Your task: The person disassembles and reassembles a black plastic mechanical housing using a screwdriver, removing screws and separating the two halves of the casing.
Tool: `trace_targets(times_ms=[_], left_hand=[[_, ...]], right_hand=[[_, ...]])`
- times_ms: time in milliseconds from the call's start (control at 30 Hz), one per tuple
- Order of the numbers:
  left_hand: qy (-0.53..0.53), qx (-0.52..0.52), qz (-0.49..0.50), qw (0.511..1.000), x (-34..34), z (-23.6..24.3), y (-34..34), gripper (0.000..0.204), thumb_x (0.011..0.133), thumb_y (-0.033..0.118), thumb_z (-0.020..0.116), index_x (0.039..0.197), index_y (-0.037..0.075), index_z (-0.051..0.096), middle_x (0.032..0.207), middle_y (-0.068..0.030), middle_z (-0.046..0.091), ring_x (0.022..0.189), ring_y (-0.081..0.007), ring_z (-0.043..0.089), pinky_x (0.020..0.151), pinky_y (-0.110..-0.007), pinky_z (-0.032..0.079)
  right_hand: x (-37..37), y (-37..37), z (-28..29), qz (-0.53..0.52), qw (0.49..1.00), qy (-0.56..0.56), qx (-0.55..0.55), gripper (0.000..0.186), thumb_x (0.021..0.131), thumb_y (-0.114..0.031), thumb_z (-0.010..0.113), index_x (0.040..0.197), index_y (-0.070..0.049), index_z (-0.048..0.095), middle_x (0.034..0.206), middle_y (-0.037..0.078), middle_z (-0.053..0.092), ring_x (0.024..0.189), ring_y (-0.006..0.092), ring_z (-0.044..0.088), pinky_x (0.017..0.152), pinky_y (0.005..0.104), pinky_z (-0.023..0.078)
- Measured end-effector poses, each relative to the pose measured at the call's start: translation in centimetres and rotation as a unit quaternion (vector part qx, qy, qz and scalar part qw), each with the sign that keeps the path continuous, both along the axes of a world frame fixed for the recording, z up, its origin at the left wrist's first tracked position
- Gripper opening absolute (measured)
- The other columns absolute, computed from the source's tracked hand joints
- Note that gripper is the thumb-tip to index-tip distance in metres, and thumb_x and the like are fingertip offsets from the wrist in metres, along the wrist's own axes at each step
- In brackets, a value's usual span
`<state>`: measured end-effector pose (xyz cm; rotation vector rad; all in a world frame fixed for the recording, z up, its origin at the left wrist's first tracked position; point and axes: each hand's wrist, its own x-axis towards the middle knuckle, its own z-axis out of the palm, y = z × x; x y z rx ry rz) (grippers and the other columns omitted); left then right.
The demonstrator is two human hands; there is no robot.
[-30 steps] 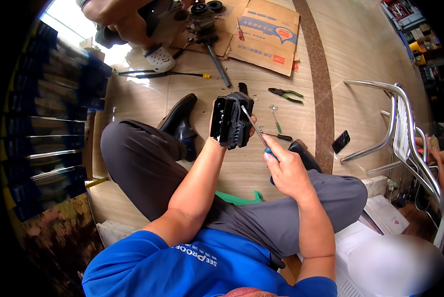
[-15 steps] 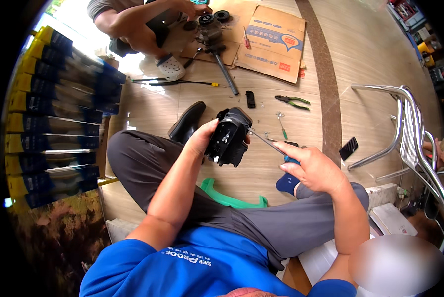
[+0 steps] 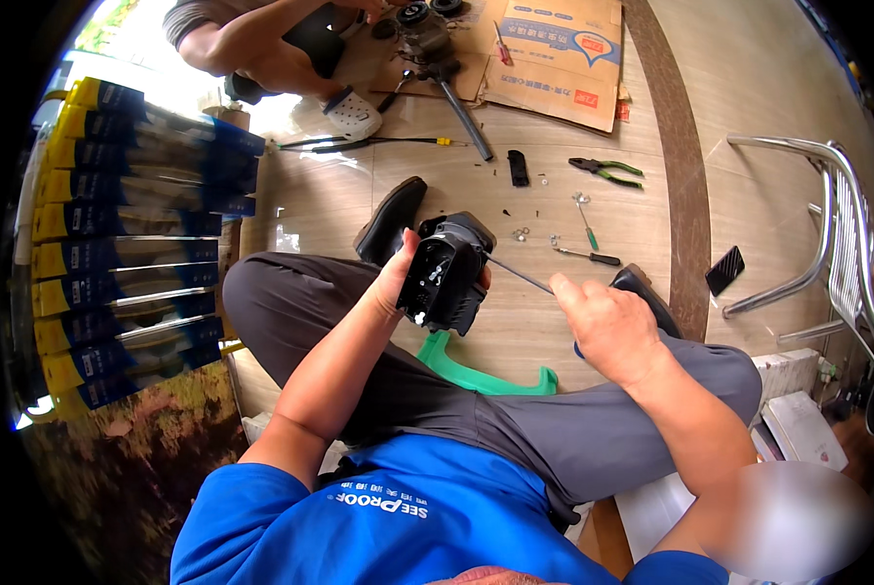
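A black plastic housing (image 3: 448, 292) with an open, hollow side facing up is held above my lap. My left hand (image 3: 395, 278) grips it from the left, thumb on the near side and fingertips showing at its right edge. My right hand (image 3: 607, 327) is closed round a screwdriver (image 3: 522, 273). Its long metal shaft reaches left to the housing's right side, where the tip is hidden; the handle is covered by my fingers. Below the housing, a green curved plastic piece (image 3: 485, 375) lies on the floor between my legs.
Beyond my hands lie pliers (image 3: 604, 173), a green-handled screwdriver (image 3: 589, 229), a black-handled screwdriver (image 3: 593, 257), small screws (image 3: 522, 234) and a black part (image 3: 519, 168). A metal chair (image 3: 827, 214) stands right, boxed goods (image 3: 130, 244) left. Another person sits beside flattened cardboard (image 3: 554, 68).
My view has shifted, so the floor items appear displaced. My right hand's fingers have curled in more round the screwdriver. The black-handled screwdriver is now fully uncovered. My left hand keeps its hold.
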<state>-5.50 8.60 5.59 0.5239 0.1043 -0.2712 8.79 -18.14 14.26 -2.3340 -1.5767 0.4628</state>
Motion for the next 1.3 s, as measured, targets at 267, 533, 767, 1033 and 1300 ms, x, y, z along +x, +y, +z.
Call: trace_targets(times_ms=[267, 533, 767, 1033, 1300], left_hand=[[0.032, 0.065, -0.001, 0.997, 1.2, -0.9, -0.2, 0.093, 0.082, 0.077, 0.059, 0.130, -0.003, 0.057, 0.115, -0.0233, 0.068, 0.105, -0.0320, 0.070, 0.089, -0.041, 0.058], [0.026, 0.040, 0.008, 0.999, 1.2, -2.0, -0.3, 0.095, 0.081, 0.079, 0.058, 0.130, -0.003, 0.057, 0.116, -0.0226, 0.068, 0.107, -0.0314, 0.069, 0.091, -0.041, 0.057], [0.038, 0.079, 0.026, 0.996, 1.5, -1.6, -0.7, 0.101, 0.077, 0.083, 0.058, 0.130, -0.003, 0.057, 0.117, -0.0210, 0.068, 0.108, -0.0304, 0.068, 0.092, -0.041, 0.056], [0.033, 0.053, 0.045, 0.997, 1.8, -1.7, -1.3, 0.101, 0.079, 0.083, 0.053, 0.132, -0.003, 0.056, 0.118, -0.0215, 0.067, 0.110, -0.0316, 0.067, 0.095, -0.042, 0.055], [0.062, -0.026, 0.029, 0.997, 1.6, -4.1, -1.2, 0.103, 0.077, 0.084, 0.052, 0.135, -0.001, 0.054, 0.122, -0.0281, 0.063, 0.112, -0.0335, 0.065, 0.095, -0.044, 0.054]], right_hand=[[0.2, 0.1, -0.2, -0.065, 0.964, 0.247, -0.074, 0.033, 0.090, -0.010, 0.064, 0.121, -0.011, 0.056, 0.086, 0.017, 0.069, 0.075, 0.0398, 0.067, 0.065, 0.0470, 0.053], [-0.5, 0.2, -2.7, -0.038, 0.999, 0.019, 0.006, 0.030, 0.086, -0.008, 0.063, 0.116, -0.008, 0.056, 0.078, 0.016, 0.066, 0.069, 0.0365, 0.068, 0.058, 0.0460, 0.055], [-0.9, 1.1, -1.3, -0.078, 0.962, 0.259, 0.023, 0.027, 0.088, -0.009, 0.062, 0.115, -0.007, 0.055, 0.076, 0.018, 0.067, 0.070, 0.0390, 0.068, 0.060, 0.0481, 0.054], [-0.7, 1.0, -2.6, -0.066, 0.993, 0.094, 0.024, 0.026, 0.088, -0.009, 0.061, 0.113, -0.006, 0.055, 0.078, 0.018, 0.067, 0.068, 0.0397, 0.067, 0.058, 0.0496, 0.053], [-0.7, 1.0, -4.3, -0.064, 0.997, 0.049, 0.014, 0.024, 0.088, -0.009, 0.061, 0.111, -0.006, 0.055, 0.080, 0.018, 0.067, 0.068, 0.0404, 0.067, 0.057, 0.0497, 0.054]])
